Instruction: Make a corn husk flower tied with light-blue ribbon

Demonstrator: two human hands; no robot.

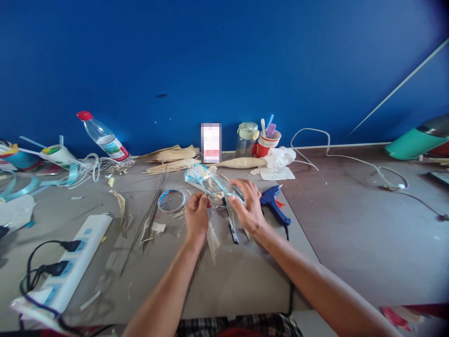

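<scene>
My left hand [197, 213] is closed in a pinch near the middle of the table, and what its fingertips hold is too small to make out. Opposite it, my right hand [248, 206] has its fingers apart over a black pen [232, 228]. Just beyond both hands lies a loop of light-blue ribbon [193, 174] among pale dried husk pieces, one strand running toward my right thumb. A pale husk strip [213, 241] fans out beside my left wrist. Close to my right hand rests a blue glue gun [275, 206]. A tape roll [184, 200] sits left of my left hand.
Thin dark wires [149, 217] lie on the left beside a white power strip [84, 248] with black plugs. Along the blue wall stand a tilted bottle [105, 138], a clear jar [246, 142] and red paper cups [268, 142]. A white cable [365, 161] crosses the right side.
</scene>
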